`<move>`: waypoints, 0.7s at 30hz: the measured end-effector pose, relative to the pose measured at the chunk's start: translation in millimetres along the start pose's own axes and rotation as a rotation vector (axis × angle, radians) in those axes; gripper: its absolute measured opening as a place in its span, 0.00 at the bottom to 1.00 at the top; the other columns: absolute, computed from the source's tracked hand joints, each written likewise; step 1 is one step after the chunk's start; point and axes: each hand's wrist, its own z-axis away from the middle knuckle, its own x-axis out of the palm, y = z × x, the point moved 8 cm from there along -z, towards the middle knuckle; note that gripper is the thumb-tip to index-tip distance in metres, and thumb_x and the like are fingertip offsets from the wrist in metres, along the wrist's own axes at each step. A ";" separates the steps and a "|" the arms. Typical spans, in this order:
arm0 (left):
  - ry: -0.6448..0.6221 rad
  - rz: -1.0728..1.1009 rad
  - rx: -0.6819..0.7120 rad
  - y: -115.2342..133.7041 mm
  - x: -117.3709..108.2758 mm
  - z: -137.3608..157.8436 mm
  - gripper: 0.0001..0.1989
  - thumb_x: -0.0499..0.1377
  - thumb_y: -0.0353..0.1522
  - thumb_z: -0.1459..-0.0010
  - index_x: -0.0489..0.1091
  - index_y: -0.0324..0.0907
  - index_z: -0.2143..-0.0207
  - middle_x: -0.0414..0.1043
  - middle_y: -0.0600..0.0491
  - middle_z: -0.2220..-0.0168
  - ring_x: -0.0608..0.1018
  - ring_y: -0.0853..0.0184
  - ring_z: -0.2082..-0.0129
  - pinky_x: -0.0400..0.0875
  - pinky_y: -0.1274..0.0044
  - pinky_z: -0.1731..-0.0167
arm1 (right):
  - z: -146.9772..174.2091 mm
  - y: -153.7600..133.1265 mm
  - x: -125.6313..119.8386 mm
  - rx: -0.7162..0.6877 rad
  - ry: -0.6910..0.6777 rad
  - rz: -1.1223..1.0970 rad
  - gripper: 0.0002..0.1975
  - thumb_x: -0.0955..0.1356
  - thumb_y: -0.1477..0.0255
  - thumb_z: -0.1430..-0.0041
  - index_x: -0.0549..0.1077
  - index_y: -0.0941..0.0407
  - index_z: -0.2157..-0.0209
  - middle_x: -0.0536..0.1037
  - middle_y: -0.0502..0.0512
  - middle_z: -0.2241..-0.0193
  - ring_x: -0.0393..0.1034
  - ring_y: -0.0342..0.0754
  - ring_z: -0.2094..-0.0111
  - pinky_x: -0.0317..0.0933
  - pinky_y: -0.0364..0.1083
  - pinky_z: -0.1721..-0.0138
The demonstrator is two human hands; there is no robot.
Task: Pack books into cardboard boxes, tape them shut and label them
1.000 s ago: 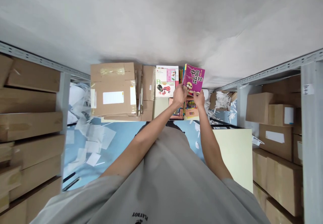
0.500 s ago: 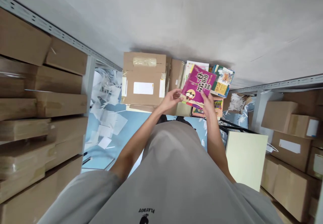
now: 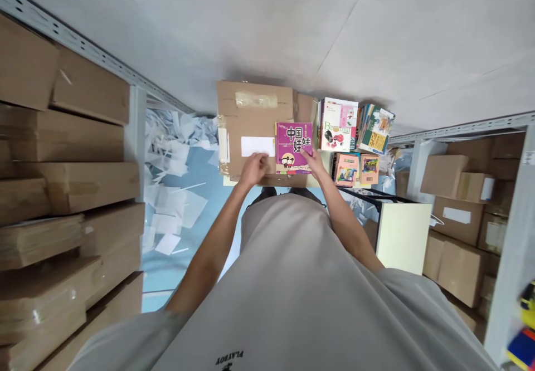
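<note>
My right hand [image 3: 315, 164] grips the right edge of a rectangular purple paperback book [image 3: 292, 147], held over taped brown cardboard [image 3: 256, 117]; my left hand [image 3: 254, 170], fingers bent, is near its left edge, how far closed I cannot tell. Black, white-edged characters read 中国娃娃 above two dark-haired cartoon figures. One glossy white book [image 3: 337, 125] says "Beautiful"; my grey fabric shirt [image 3: 288, 259], "PLAYBOY".

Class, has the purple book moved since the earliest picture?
Yes, leftward: the purple book was right of the white "Beautiful" book; now it is left of it, over the cardboard.
</note>
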 end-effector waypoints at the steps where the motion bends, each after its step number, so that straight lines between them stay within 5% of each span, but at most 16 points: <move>1: -0.015 0.005 0.010 -2.1 0.6 -1.4 0.23 0.63 0.23 0.39 0.82 0.41 0.42 0.79 0.44 0.50 0.83 0.51 0.47 0.79 0.61 0.36 | 0.2 2.5 -0.4 0.023 0.006 -0.047 0.41 0.74 0.35 0.32 0.81 0.55 0.36 0.90 0.68 0.40 0.87 0.63 0.39 0.82 0.64 0.34; 10: -0.076 0.017 0.091 -6.1 -2.5 -7.8 0.22 0.64 0.24 0.40 0.81 0.42 0.44 0.78 0.46 0.52 0.82 0.55 0.51 0.79 0.62 0.40 | 4.1 -2.7 4.4 0.093 0.077 -0.206 0.36 0.82 0.40 0.42 0.84 0.51 0.45 0.91 0.65 0.44 0.85 0.64 0.40 0.79 0.66 0.31; 15: -0.039 0.164 -0.053 -6.5 -7.1 -6.2 0.17 0.70 0.32 0.38 0.81 0.41 0.47 0.82 0.45 0.53 0.84 0.56 0.54 0.81 0.60 0.40 | 17.4 -17.0 2.6 0.057 0.139 -0.280 0.38 0.84 0.38 0.48 0.84 0.52 0.48 0.92 0.65 0.47 0.86 0.65 0.42 0.80 0.66 0.34; 18: -0.028 0.335 -0.106 14.2 1.2 -4.2 0.21 0.76 0.42 0.38 0.81 0.41 0.47 0.87 0.39 0.49 0.87 0.50 0.45 0.79 0.55 0.33 | 40.5 -19.5 -10.5 0.017 0.204 -0.345 0.40 0.83 0.36 0.51 0.84 0.51 0.50 0.92 0.63 0.46 0.86 0.64 0.43 0.80 0.64 0.36; 21: -0.204 0.582 -0.097 59.5 37.5 -2.3 0.31 0.79 0.55 0.41 0.83 0.42 0.48 0.89 0.38 0.45 0.88 0.46 0.40 0.81 0.54 0.32 | 79.9 -11.4 -37.5 0.022 0.301 -0.459 0.40 0.84 0.36 0.51 0.84 0.50 0.48 0.92 0.61 0.46 0.87 0.63 0.44 0.81 0.63 0.37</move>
